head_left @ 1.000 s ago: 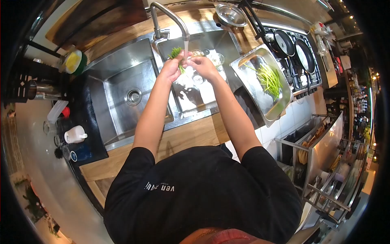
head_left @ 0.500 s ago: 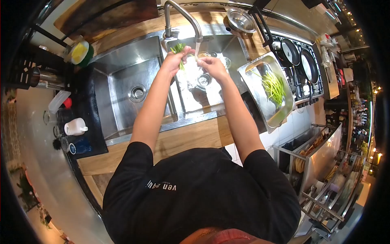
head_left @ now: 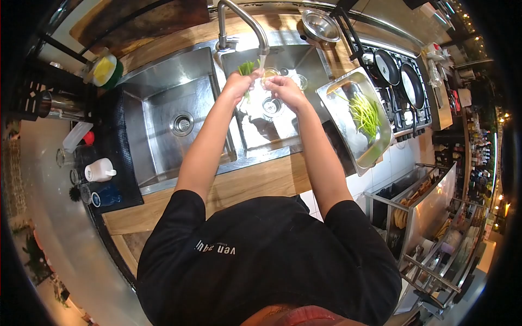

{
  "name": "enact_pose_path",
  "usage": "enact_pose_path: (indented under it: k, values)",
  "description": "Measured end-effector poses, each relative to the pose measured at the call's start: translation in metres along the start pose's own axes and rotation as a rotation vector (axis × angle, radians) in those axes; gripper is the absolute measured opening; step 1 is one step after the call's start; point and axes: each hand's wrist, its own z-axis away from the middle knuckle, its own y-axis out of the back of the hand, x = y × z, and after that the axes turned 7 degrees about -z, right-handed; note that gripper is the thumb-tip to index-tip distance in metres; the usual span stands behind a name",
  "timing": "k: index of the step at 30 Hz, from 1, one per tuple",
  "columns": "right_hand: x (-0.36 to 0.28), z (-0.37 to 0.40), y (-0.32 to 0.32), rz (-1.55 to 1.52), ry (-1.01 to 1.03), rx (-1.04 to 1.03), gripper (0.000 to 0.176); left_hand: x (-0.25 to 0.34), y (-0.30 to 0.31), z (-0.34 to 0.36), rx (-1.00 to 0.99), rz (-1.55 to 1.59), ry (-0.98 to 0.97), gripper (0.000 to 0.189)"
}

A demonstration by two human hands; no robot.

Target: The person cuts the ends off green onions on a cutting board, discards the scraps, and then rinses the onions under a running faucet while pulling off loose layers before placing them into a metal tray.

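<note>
Green, slender stems [head_left: 246, 68]: left hand [head_left: 240, 86] pinching them, right hand [head_left: 289, 92] curling its fingers, contents unclear. Apparently rinsing; next calls for turning them beneath the metal faucet [head_left: 257, 26] at 12 o'clock.

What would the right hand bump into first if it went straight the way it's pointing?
The right hand would probably meet the running water below the tap, then the left hand holding the greens; depth is hard to judge.

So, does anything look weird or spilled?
Nothing really stands out. The left hand holds green stalks by the running tap, and more lie in the metal tray; I see no spill or damage.
</note>
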Motion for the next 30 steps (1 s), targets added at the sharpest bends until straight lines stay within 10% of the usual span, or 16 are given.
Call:
enact_pose_path:
  k: [25,30]
  values:
    - [0.044,0.037,0.052,0.590,0.001,0.325,0.031,0.015,-0.001,0.000,0.205,0.115,-0.127,0.021]
    - [0.051,0.042,0.039,0.978,0.070,0.493,0.031,0.006,0.001,-0.012,-0.080,0.258,0.027,0.035]
